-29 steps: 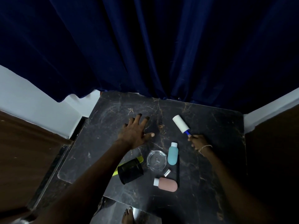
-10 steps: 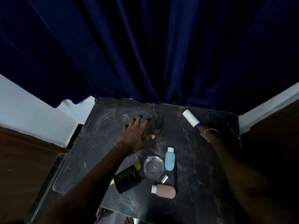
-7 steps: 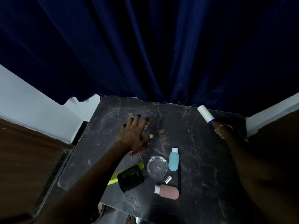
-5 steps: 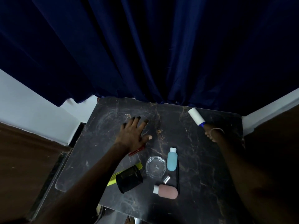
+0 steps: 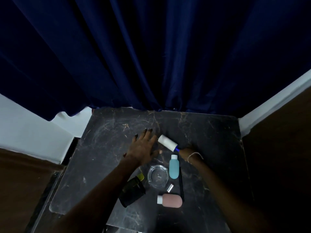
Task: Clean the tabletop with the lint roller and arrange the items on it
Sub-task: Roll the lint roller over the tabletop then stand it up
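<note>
My right hand (image 5: 187,153) grips the blue handle of the white lint roller (image 5: 167,142), whose roll lies on the dark marble tabletop (image 5: 104,148) right beside my left hand's fingertips. My left hand (image 5: 143,148) rests flat on the table, fingers spread. Near the front lie a blue bottle (image 5: 173,167), a pink bottle (image 5: 170,200), a clear glass ashtray (image 5: 157,176), a black mesh cup (image 5: 132,191) tipped on its side, a small silver tube (image 5: 170,188) and a thin black stick (image 5: 181,183).
A dark blue curtain (image 5: 151,56) hangs along the table's far edge. A yellow-green comb (image 5: 141,176) pokes out behind the mesh cup. White walls and brown floor flank the table on both sides.
My right hand has swept the lint roller from the far right corner leftward to the table's middle, close to my left hand. The left hand stays flat; the red item below it is now hidden.
</note>
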The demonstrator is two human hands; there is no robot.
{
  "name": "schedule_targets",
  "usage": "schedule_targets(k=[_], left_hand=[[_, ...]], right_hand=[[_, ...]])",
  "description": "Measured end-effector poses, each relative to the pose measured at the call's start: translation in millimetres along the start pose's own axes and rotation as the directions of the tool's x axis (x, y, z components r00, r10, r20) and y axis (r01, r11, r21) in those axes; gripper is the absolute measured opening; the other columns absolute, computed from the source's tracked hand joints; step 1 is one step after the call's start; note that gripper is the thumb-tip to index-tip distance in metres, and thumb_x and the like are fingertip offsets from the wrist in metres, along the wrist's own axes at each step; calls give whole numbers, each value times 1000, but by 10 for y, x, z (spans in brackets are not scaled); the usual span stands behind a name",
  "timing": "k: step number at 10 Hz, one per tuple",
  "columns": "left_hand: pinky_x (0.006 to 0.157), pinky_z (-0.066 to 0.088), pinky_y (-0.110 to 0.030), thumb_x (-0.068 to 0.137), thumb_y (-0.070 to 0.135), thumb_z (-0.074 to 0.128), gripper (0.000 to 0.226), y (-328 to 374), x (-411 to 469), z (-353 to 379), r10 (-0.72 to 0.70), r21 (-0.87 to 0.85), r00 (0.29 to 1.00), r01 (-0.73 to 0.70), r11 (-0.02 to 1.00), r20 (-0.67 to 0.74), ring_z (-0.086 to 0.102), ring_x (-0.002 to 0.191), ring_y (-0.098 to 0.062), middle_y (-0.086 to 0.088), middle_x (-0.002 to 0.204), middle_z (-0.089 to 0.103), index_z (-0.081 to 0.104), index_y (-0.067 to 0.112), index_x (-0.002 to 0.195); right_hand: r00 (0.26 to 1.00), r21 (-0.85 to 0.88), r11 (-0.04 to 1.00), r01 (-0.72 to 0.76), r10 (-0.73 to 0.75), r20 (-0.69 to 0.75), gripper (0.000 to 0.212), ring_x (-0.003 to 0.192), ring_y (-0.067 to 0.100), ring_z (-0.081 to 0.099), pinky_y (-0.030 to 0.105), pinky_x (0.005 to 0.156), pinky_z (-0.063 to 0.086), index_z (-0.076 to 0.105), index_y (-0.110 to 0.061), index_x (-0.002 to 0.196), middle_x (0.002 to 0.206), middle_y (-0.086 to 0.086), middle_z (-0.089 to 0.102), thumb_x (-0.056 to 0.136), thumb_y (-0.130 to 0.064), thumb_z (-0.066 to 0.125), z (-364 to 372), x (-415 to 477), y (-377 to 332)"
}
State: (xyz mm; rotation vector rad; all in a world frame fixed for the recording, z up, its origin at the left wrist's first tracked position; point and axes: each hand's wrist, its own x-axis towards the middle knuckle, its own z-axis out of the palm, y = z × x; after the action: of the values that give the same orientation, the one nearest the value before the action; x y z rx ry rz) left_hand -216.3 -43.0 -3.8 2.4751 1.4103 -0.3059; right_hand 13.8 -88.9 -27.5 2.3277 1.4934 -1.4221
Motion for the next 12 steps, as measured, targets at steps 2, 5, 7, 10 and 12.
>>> schedule_targets(k=[2,5,7,10,12], left_hand=[[126,11,-61,97,54,58,90,309,430,197,118,-7,992,-118,993,55,8,161,-33,-9,174,6,2,33,164],[116,40,-50,97,28,65,54,1178,1315,47,350,-180,923,-376,909,-161,48,138,-31,-10,154,45,48,21,148],[99,48,-32,89,31,81,52,1675,1844,135,175,-676,961,-275,683,-214,56,113,-9,-1,132,63,60,20,136],[98,54,-42,84,11,84,47,2274,2457,384,64,-833,986,-162,529,-152,67,112,-25,-8,122,71,63,8,127],[105,50,-42,86,14,83,53,2365,2572,470,49,-837,992,-122,534,-113,63,122,-23,-6,132,67,60,10,134]], right_hand=[[993,76,997,-2,11,-117,37,61,2,32,11,60,27,35,-27,65,78,6,42,101,-21,41,-140,4,204],[963,163,983,88,-42,-266,18,45,15,57,24,49,49,70,-6,88,61,8,63,90,-23,65,-1244,-352,646],[760,204,916,345,-145,-634,25,74,2,66,13,75,50,73,-15,102,81,-8,70,78,-15,77,-1997,-345,773],[689,57,915,399,-259,-678,27,82,8,63,-9,67,37,67,-12,109,97,4,72,83,-12,72,-2119,366,916],[702,63,929,366,-231,-673,27,88,10,63,2,70,36,66,-13,112,100,3,71,85,-13,70,-2126,520,1111]])
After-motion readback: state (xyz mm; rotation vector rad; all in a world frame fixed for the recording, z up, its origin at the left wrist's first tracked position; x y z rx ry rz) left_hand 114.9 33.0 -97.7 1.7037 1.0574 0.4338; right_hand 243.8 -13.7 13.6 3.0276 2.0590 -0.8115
